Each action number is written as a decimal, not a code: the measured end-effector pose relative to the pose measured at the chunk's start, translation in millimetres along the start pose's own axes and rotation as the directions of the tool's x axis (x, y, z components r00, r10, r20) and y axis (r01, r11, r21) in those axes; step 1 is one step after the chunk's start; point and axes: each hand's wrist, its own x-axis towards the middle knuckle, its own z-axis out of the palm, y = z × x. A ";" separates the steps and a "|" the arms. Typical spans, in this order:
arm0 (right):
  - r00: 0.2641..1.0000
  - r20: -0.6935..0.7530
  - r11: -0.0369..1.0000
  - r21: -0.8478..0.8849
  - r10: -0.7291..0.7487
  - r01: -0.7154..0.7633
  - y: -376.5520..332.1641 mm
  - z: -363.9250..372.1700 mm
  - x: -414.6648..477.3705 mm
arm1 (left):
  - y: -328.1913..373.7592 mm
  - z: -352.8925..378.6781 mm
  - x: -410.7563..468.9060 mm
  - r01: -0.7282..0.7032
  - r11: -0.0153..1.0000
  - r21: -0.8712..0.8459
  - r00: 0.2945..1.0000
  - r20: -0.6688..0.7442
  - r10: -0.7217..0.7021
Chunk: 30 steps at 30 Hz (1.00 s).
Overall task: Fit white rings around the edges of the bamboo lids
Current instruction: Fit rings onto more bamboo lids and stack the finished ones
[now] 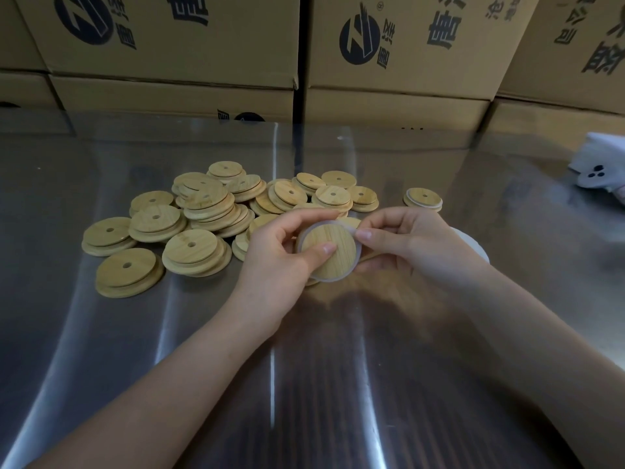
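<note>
Facing the camera, the round lid (338,262) is held above the surface (304,384) by the left grip (274,255), thumb curled onto its face, while the ring (326,279) at its upper right edge is pinched by the right grip (406,245). The pile (203,211) lies close behind; open surface is seen in front.

A packing workshop or warehouse: stacked brown printed cardboard cartons (399,52) line the far edge of a shiny steel worktable (101,333) carrying heaped round bamboo lids (203,211).
</note>
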 end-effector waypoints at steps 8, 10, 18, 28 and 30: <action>0.999 -0.041 0.996 -0.085 -0.008 0.004 -1.5 2.7 -1.8 | 1.3 -0.1 -0.5 -0.019 1.000 -0.005 1.000 0.014 0.019; 0.998 -0.039 0.988 -0.144 -0.053 0.047 -1.4 4.2 -2.3 | 2.3 -0.1 -0.6 -0.057 0.997 0.053 0.998 0.023 0.056; 0.956 0.040 0.922 -0.254 -0.291 0.291 -0.4 4.7 -3.8 | 11.0 1.2 -0.6 -0.243 0.937 0.253 0.970 0.065 0.234; 0.862 0.031 0.794 -0.374 -0.506 0.479 2.9 4.3 -7.0 | 9.2 1.7 -3.4 -0.384 0.849 0.363 0.918 0.049 0.394; 0.835 0.003 0.765 -0.398 -0.551 0.506 3.3 6.6 -7.8 | 9.0 0.8 -3.6 -0.398 0.851 0.342 0.911 0.036 0.412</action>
